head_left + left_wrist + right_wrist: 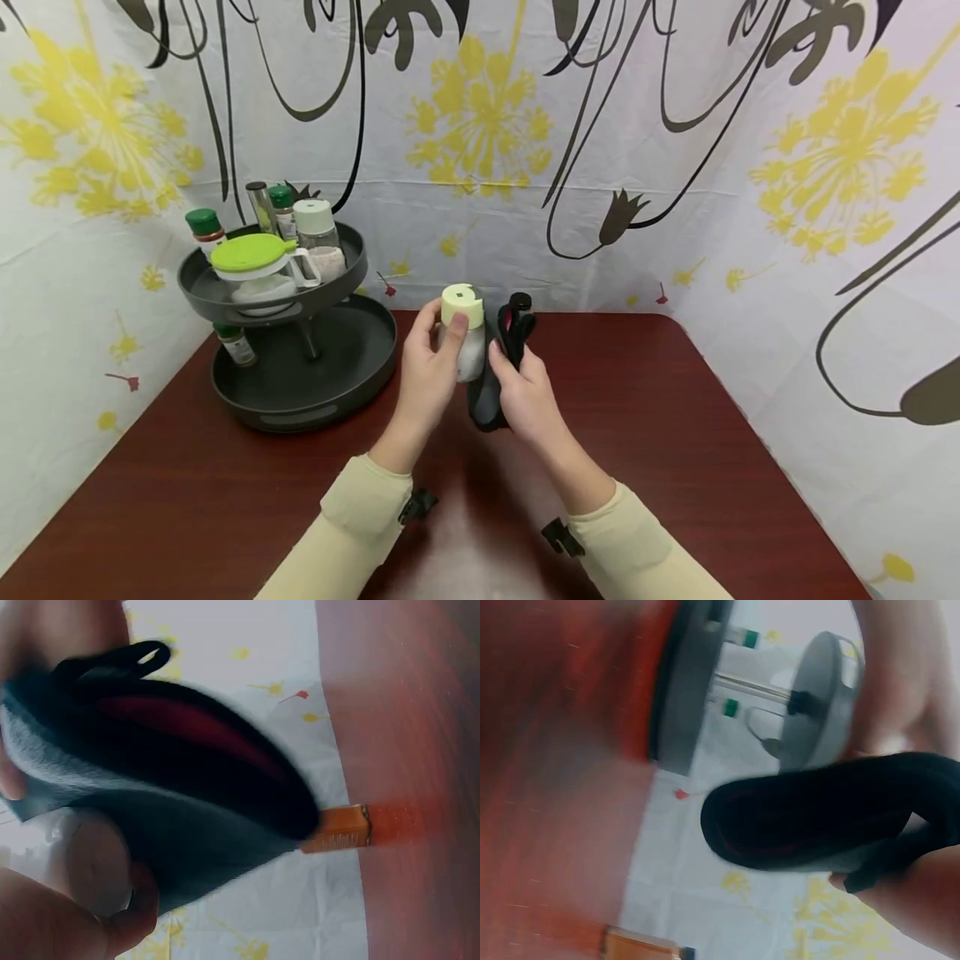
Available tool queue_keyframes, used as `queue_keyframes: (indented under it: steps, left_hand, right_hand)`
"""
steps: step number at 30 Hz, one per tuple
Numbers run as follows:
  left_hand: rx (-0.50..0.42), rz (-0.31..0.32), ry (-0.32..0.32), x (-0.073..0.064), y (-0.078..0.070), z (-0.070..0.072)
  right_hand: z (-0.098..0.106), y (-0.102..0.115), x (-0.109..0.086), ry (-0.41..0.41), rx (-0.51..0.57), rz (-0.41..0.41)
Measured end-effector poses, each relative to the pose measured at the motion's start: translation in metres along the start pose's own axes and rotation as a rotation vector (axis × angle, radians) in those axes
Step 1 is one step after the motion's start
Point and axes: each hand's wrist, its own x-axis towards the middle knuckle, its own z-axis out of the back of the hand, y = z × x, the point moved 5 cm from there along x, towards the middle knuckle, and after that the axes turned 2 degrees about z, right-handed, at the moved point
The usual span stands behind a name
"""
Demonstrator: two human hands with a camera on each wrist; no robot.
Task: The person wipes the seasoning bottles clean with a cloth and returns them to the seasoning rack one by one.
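Observation:
In the head view, my left hand (426, 367) grips a small jar (462, 307) with a pale yellow lid and a cloudy, whitish body, thumb across its front. Right beside it, my right hand (531, 400) holds a dark grey fabric pouch (484, 402) with black edging and a black strap. The left wrist view shows the pouch (202, 840) gaping, its inside pinkish red, and the jar's round base (97, 862) against its side. From the right wrist, the pouch's dark mouth (795, 817) is seen; what lies inside is hidden in shadow.
A two-tier dark grey turntable rack (300, 408) stands at the left. Its upper tier carries a green-lidded pot (255, 258) and several spice jars; a small green-capped jar (237, 345) is below. An orange-brown box (337, 829) shows in both wrist views. Patterned cloth surrounds the dark red table (637, 417).

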Motion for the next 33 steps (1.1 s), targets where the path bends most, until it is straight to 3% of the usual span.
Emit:
queue_keyframes:
  steps: [6, 13, 18, 21, 24, 29, 33]
  left_hand:
    - [-0.001, 0.016, 0.010, 0.001, 0.005, -0.003]
    - [-0.019, 0.040, 0.035, 0.006, 0.022, -0.010]
    - [-0.024, 0.104, -0.004, 0.016, 0.036, -0.004]
    - [-0.028, 0.115, -0.035, 0.022, 0.042, 0.001]
    - [-0.009, 0.117, -0.021, 0.024, 0.051, 0.001]
    - [0.037, 0.128, 0.001, 0.015, 0.065, -0.003]
    - [0.042, 0.108, -0.010, 0.011, 0.065, -0.004]
  right_hand:
    - [0.002, -0.002, 0.004, -0.008, -0.030, -0.040]
    - [0.012, 0.020, 0.021, -0.050, 0.043, 0.029]
    - [0.004, -0.004, 0.030, -0.031, 0.033, 0.008]
    - [-0.002, -0.024, 0.032, 0.001, -0.005, -0.033]
    - [-0.004, -0.037, 0.031, 0.007, -0.027, -0.060]
    - [-0.003, -0.032, 0.031, -0.048, -0.032, -0.017]
    - [-0.001, -0.018, 0.030, -0.070, 0.016, 0.026]
